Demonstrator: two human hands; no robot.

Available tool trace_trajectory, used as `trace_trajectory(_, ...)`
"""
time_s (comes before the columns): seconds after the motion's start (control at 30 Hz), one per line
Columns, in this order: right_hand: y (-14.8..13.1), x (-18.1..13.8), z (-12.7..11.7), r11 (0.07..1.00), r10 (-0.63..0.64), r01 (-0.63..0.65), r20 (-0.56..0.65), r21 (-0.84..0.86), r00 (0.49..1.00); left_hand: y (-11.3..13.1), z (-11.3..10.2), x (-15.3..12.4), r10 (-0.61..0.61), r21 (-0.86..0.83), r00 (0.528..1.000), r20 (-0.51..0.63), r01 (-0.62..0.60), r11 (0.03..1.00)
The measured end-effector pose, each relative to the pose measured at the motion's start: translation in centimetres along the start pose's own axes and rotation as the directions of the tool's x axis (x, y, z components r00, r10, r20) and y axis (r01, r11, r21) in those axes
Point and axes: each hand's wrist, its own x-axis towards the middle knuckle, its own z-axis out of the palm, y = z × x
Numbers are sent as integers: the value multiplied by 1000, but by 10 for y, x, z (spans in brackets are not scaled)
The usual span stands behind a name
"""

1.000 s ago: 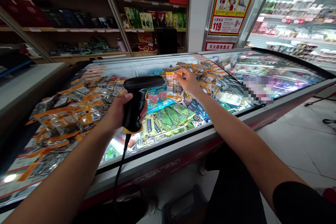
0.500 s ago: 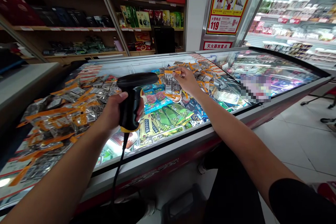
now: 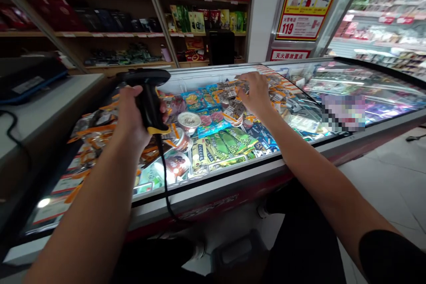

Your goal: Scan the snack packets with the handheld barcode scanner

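My left hand is closed round the grip of a black barcode scanner with a yellow band and a black cable. It holds the scanner upright over the left part of the glass-topped chest freezer. My right hand reaches to the far middle of the lid. It lies palm down, fingers stretched out, on a heap of small orange-edged snack packets. I see no packet lifted in it. More of the same packets are heaped on the lid under my left arm.
Under the glass lie ice cream cups and green and blue wrapped ices. A grey counter with a black device stands at the left. Wooden shelves fill the back wall, a chilled display the right, and tiled floor the near right.
My right hand no longer holds a packet up by the scanner; it has dropped onto the far heap. My left hand and the scanner have swung left and up.
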Motion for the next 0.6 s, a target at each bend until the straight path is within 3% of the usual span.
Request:
trace_trajectory(0.07,-36,-9,12,970,-166,124,196,207,966,1,-5,-1,-44,15,999,17,43,999)
trace_trajectory(0.13,-69,-21,27,926,-281,138,395,352,875,2,-10,-1,-94,49,995,41,92,995)
trace_trajectory(0.23,-107,-36,51,937,-287,84,609,340,739,5,-16,-3,-112,103,992,50,107,989)
trace_trajectory(0.33,-133,-41,73,951,-267,78,671,299,692,8,-21,-4,-81,128,996,32,76,989)
trace_trajectory(0.43,-150,-36,91,925,-353,148,645,351,677,10,-25,-4,-32,118,999,5,31,993)
trace_trajectory(0.6,-153,-23,100,924,-352,131,668,358,656,7,-28,-3,-19,140,999,-35,24,990)
